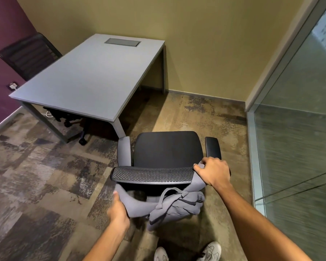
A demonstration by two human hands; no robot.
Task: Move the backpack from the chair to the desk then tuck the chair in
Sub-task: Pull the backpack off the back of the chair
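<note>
Right at the bottom, two white sneakers [188, 252] planted on the patchy carpet [36, 185], person standing behind the chair [166, 153]. Both bare forearms reach fwd. Left hand [119, 210] is low, left of the chair back, grip closed on the lower edge of the grey backpack [169, 202], fingers curled under the fabric. Right hand [213, 172] is up at the right end of the mesh backrest [152, 174], grip clenched on a bunch of that same grey fabric where it goes over the top corner. So the backpack hangs off the back of the chair, on the near side, slumped below the backrest w/ a strap loop sticking up in the middle; bottom part dangles just above the carpet, can't tell if it touches.

Chair seat is bare, black, armrests either side, facing away from the person. It stands off the table [87, 76], near its front right corner, not tucked in.

Table is grey, nothing on top, a recessed cable flap [122, 42] near the far edge. Under it, the base & castors of a second black chair [28, 55] whose back rises on the far left side by the purple wall. Glass partition [299, 129] runs down the right.
</note>
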